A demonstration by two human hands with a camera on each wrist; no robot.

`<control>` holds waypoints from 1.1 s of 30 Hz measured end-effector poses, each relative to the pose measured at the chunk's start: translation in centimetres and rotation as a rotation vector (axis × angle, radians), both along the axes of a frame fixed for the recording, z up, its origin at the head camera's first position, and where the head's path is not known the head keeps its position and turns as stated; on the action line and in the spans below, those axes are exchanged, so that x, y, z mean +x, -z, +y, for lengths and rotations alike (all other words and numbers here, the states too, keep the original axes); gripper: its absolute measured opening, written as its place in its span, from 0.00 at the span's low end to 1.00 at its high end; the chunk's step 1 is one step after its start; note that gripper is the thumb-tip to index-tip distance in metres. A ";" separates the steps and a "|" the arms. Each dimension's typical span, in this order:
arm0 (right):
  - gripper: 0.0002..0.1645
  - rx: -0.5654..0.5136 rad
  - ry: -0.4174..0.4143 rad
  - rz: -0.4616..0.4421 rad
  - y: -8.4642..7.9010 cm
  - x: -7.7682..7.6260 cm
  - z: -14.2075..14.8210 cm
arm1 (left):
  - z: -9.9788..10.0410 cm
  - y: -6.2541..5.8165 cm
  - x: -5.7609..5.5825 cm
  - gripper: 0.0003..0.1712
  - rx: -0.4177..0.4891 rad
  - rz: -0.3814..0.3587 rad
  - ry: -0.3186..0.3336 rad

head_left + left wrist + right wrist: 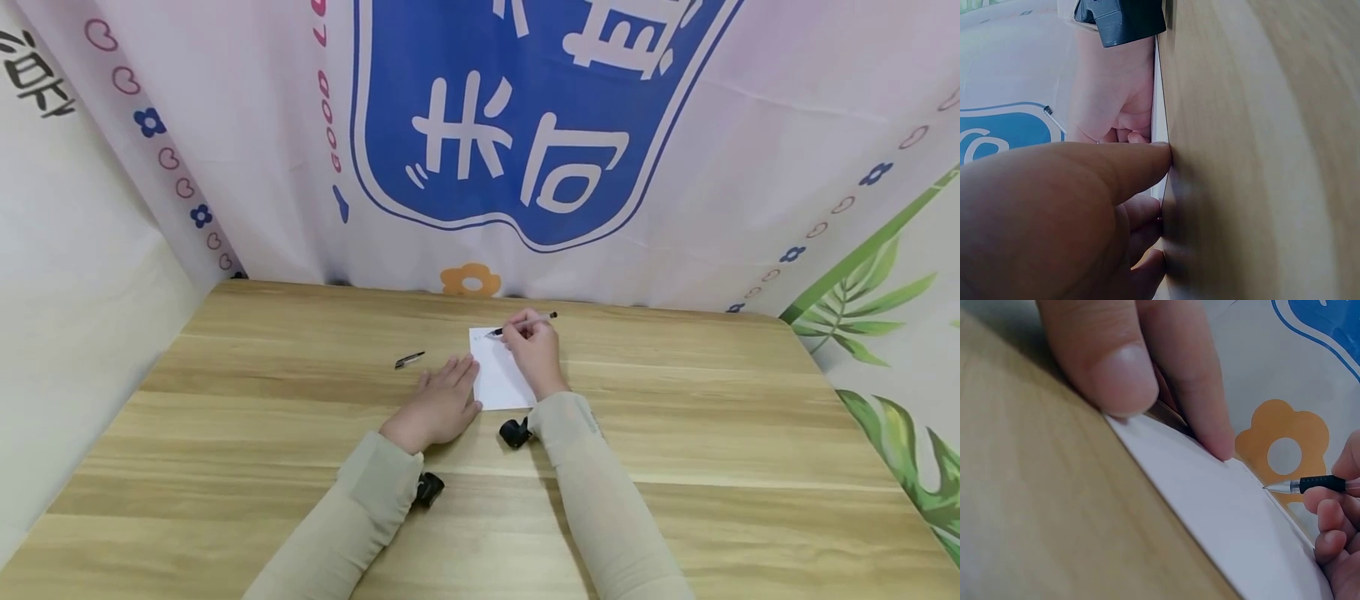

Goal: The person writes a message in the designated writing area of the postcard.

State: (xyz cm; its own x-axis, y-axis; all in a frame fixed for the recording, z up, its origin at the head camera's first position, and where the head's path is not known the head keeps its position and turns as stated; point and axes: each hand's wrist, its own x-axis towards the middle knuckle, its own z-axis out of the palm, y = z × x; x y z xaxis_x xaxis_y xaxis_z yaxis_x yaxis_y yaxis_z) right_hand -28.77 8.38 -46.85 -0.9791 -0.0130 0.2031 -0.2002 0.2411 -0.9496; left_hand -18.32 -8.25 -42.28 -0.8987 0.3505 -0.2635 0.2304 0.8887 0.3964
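Note:
A white sheet of paper lies on the wooden table, with a few small faint marks near its top left corner. My right hand pinches a pen with a black grip section. In the right wrist view its metal tip meets the paper near the far edge. My left hand lies along the sheet's left edge, thumb and fingertips pressing on it. Left of the paper rests a small black-and-clear pen cap, touched by neither hand.
The wooden table reaches back to a printed curtain with a blue emblem and an orange flower. Black wrist cameras sit at both cuffs. A wall with green leaf prints stands at the right.

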 end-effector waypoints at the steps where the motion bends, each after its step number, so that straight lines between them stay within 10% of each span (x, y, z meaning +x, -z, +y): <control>1: 0.04 -0.002 0.002 -0.002 0.0 0.0 0.0 | 0.0 0.0 0.0 0.38 0.000 0.000 0.001; 33: 0.04 0.001 -0.007 -0.011 -0.3 0.2 0.1 | 0.1 -0.1 -0.1 0.38 0.000 -0.012 0.000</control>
State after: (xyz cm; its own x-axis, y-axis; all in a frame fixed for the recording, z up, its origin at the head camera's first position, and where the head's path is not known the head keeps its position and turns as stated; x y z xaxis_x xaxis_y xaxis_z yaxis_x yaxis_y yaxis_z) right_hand -28.55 8.52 -46.58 -0.9812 -0.0198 0.1919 -0.1910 0.2406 -0.9517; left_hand -18.42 -8.17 -42.14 -0.8956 0.3504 -0.2740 0.2257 0.8888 0.3989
